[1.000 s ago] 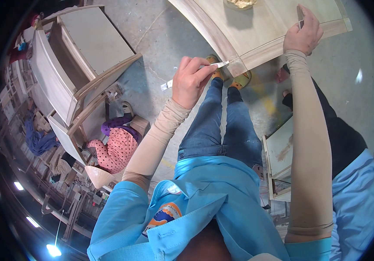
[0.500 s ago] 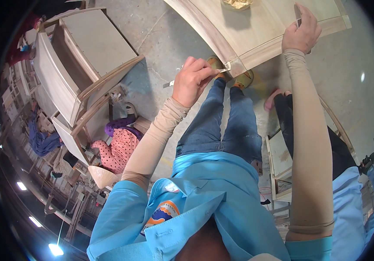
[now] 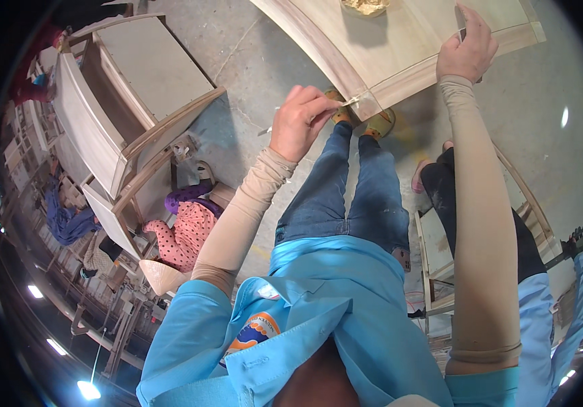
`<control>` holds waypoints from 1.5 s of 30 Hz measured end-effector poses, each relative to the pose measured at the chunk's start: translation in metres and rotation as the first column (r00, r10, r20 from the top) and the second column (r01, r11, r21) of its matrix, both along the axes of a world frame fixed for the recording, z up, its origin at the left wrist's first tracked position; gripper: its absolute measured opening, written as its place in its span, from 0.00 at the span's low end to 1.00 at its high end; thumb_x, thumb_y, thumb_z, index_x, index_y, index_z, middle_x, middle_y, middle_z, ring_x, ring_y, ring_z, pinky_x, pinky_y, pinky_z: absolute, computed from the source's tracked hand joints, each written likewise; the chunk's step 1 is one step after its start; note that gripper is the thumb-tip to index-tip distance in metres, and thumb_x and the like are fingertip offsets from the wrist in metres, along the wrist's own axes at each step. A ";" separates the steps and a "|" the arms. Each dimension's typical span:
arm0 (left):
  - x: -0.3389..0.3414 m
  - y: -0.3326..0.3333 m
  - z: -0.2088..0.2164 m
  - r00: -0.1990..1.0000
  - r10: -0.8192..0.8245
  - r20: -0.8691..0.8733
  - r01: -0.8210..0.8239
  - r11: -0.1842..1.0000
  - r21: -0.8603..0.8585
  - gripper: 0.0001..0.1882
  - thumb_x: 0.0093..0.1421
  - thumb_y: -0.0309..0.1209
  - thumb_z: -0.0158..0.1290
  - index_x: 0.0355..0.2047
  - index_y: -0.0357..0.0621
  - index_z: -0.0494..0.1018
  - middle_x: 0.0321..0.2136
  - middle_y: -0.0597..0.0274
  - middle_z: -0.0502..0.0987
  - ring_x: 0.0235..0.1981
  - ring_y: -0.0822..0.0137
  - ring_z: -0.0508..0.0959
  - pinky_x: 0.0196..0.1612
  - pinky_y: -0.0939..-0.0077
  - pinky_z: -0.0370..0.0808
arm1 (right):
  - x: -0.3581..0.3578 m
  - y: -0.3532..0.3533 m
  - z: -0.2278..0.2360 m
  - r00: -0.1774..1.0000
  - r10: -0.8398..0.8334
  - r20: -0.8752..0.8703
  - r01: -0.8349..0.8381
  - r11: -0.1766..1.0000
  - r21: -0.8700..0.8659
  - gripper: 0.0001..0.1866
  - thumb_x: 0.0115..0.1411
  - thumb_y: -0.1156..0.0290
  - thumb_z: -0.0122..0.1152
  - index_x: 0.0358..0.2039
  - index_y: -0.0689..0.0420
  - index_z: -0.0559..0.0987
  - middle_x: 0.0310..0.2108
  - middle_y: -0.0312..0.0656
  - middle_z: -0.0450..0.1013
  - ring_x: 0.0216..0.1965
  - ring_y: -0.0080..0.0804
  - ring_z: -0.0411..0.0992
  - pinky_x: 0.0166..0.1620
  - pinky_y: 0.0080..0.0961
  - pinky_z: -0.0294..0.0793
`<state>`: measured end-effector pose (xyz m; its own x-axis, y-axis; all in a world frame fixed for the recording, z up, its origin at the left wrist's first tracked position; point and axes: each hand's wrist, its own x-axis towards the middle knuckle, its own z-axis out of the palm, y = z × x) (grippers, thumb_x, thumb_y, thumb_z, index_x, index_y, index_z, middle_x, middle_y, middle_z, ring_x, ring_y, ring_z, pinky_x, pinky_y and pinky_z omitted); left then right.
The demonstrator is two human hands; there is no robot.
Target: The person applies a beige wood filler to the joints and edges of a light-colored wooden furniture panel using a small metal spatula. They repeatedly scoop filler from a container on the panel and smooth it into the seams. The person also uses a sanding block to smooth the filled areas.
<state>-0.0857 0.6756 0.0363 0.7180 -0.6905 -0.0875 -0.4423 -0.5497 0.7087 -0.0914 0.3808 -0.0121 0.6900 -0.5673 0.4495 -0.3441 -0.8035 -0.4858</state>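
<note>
My left hand point(image 3: 299, 123) is closed in a pinch around a thin metal tool. Its pale tip point(image 3: 350, 102) meets the near corner of a light wooden panel point(image 3: 420, 37) with a raised frame. The tool's flat silvery other end sticks out to the left of my hand; its exact kind cannot be made out. My right hand point(image 3: 468, 54) grips a dark flat piece point(image 3: 462, 34) at the panel's near edge, right of the corner; my fingers hide most of it.
A bowl point(image 3: 364, 8) with crumpled golden lining sits on the panel. Wooden cabinet frames point(image 3: 149, 64) stand at the left, beside a crouching person in a dotted top point(image 3: 186, 230). Another person in dark trousers point(image 3: 440, 197) is close on my right. My shoes are under the panel corner.
The tool in my left hand has tilted slightly, its tip shifting a little along the corner. My right hand is nearly still. The person on the right has shifted a leg.
</note>
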 end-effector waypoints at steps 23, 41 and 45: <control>-0.003 -0.002 -0.003 0.994 0.095 -0.057 -0.097 0.995 -0.035 0.09 0.49 0.25 0.63 0.33 0.48 0.81 0.25 0.65 0.74 0.29 0.61 0.72 0.33 0.68 0.71 | 0.001 -0.010 -0.015 0.996 -0.012 -0.087 0.007 0.998 -0.062 0.31 0.47 0.81 0.52 0.51 0.40 0.77 0.51 0.27 0.74 0.54 0.29 0.69 0.58 0.32 0.62; -0.001 -0.005 -0.008 0.977 0.072 -0.202 -0.093 0.991 -0.095 0.08 0.52 0.22 0.62 0.33 0.45 0.81 0.24 0.62 0.74 0.26 0.63 0.72 0.29 0.71 0.71 | 0.000 -0.015 -0.017 0.994 0.039 -0.097 -0.042 0.999 -0.029 0.29 0.46 0.81 0.54 0.51 0.45 0.75 0.52 0.34 0.72 0.54 0.40 0.66 0.58 0.38 0.63; 0.003 -0.006 -0.005 0.975 0.152 -0.160 -0.166 0.983 -0.075 0.08 0.52 0.22 0.62 0.34 0.45 0.81 0.24 0.61 0.74 0.27 0.61 0.72 0.29 0.70 0.72 | 0.001 -0.012 -0.011 0.994 0.030 -0.103 -0.034 0.999 -0.032 0.29 0.47 0.82 0.54 0.51 0.47 0.76 0.52 0.36 0.72 0.56 0.38 0.66 0.59 0.38 0.62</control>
<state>-0.0823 0.6700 0.0317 0.8018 -0.5786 -0.1494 -0.2368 -0.5371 0.8096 -0.0909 0.3692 -0.0231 0.7510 -0.5298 0.3940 -0.3646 -0.8303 -0.4215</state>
